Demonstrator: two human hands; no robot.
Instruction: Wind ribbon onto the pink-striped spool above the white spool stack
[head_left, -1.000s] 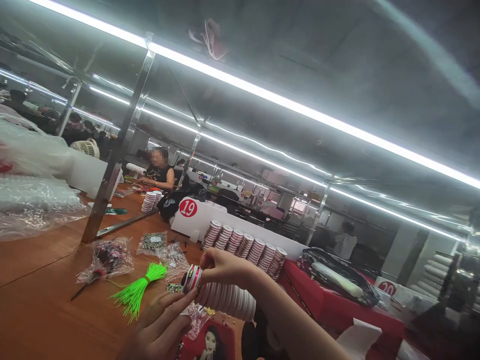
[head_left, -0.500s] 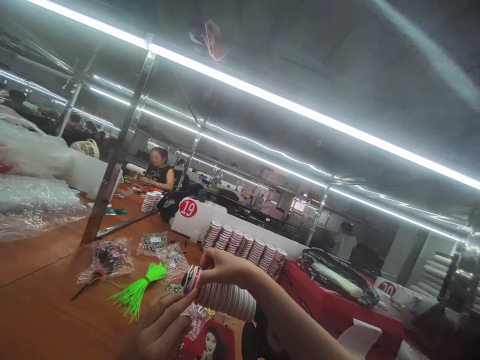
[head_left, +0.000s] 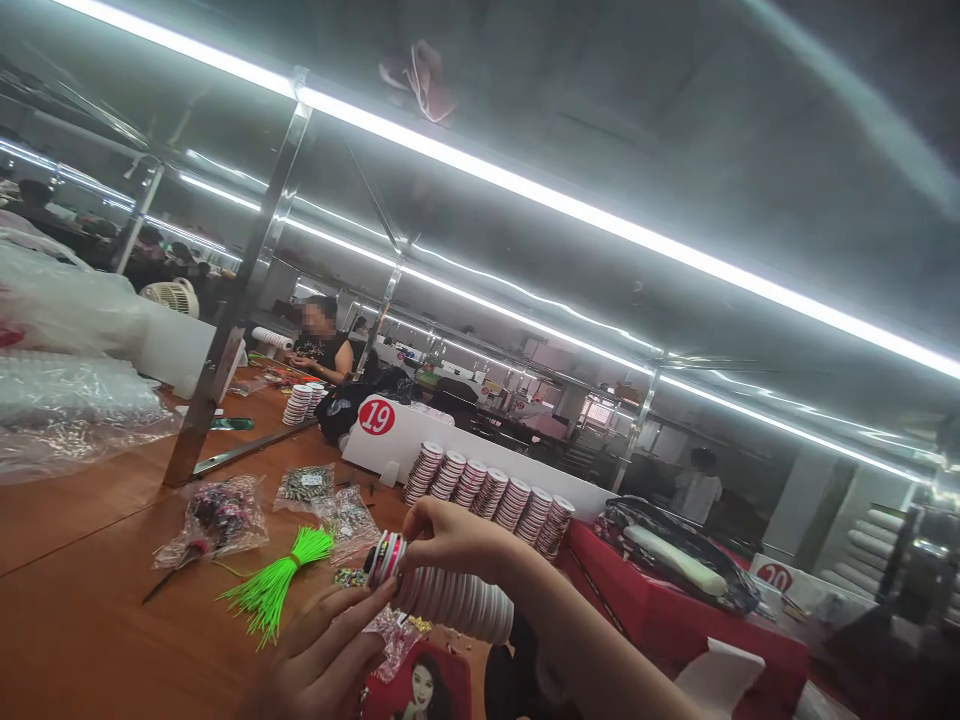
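Observation:
A horizontal stack of white spools [head_left: 457, 598] lies in front of me. Its end spool [head_left: 385, 558] carries pink, yellow and black bands. My right hand [head_left: 439, 538] reaches over the top of the stack, its thumb and forefinger curled closed at the banded end; any thin strand between them is too small to see. From below left, my left hand [head_left: 326, 640] presses its fingertips against that end spool, fingers together and its thumb hidden. Under the hands are a red mat with a portrait [head_left: 427, 685] and a small bag of beads [head_left: 394, 640].
To the left lies a bundle of bright green cords [head_left: 289, 580], with bags of small parts [head_left: 225, 515] behind it. Stacked wound spools [head_left: 480, 485] line a white number 19 panel [head_left: 397, 440]. A red bin [head_left: 660, 600] stands right. A co-worker [head_left: 322, 345] sits beyond a metal post [head_left: 232, 310].
My hands and the spool stack have barely shifted. In the background, the seated co-worker has moved slightly and a person at the far right has turned a little.

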